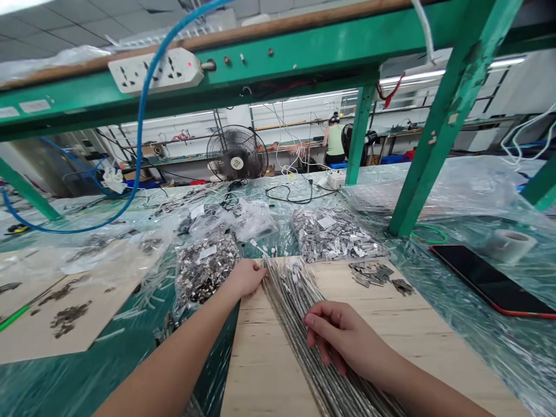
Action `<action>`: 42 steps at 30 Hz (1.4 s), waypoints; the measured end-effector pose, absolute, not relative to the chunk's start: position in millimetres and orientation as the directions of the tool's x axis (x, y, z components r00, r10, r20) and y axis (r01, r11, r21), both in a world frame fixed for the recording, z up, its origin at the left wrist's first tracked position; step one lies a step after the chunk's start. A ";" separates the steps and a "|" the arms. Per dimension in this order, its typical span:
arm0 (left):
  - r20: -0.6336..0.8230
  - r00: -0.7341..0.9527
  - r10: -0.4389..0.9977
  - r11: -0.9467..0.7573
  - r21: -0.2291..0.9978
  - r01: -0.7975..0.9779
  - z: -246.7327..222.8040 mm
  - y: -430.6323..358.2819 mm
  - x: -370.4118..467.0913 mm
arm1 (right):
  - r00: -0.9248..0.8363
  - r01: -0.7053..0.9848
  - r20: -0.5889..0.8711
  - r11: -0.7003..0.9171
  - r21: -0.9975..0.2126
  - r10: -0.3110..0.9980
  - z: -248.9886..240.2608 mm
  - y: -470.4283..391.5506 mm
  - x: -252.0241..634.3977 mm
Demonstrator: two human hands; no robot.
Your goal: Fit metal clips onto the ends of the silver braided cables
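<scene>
A long bundle of thin grey braided cables (299, 321) lies lengthwise on a light wooden board (264, 359); small white pieces show at its far ends. At the left edge of that far end is my left hand (248, 278), its fingers pinched together; what they hold is hidden. My right hand (339, 336) is over the middle of the bundle, thumb and index fingertip together and the other fingers loosely curled. Whatever is in that pinch is too small to make out. Several flat metal pieces (376, 273) lie on the board to the right.
Clear bags of small metal parts (206, 266) and more metal pieces (334, 234) stand behind the board. On the right are a phone (490, 278) and a tape roll (510, 246). A green frame (452, 116), blue hose (141, 127) and fan (237, 153) rise beyond; a person (334, 142) sits far off.
</scene>
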State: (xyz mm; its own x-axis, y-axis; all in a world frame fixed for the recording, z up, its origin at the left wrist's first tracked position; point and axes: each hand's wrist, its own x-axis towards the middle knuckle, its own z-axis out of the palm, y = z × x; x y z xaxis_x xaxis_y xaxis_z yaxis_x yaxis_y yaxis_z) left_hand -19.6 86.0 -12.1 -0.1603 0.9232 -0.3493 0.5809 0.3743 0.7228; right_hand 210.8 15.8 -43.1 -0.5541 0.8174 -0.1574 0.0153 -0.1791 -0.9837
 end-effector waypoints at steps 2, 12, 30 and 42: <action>-0.386 -0.180 0.905 0.424 0.767 0.481 -15.9 88.8 -24.5 | -0.561 0.006 -0.157 -0.187 -0.982 0.813 -43.5 16.3 211.4; -0.269 0.025 0.963 0.266 0.925 -0.272 16.5 30.8 -12.9 | -0.560 -0.011 -0.167 -0.209 -0.978 0.812 -43.4 17.9 211.1; -0.134 0.374 0.918 -0.067 0.876 0.477 0.5 -13.0 25.9 | -0.488 -0.140 -0.042 -0.125 -0.982 0.872 -32.0 15.2 216.8; 0.012 0.516 0.856 -0.481 0.378 0.791 -8.6 -15.8 19.1 | -0.562 0.220 -0.111 0.019 -0.975 0.819 -28.3 16.3 220.5</action>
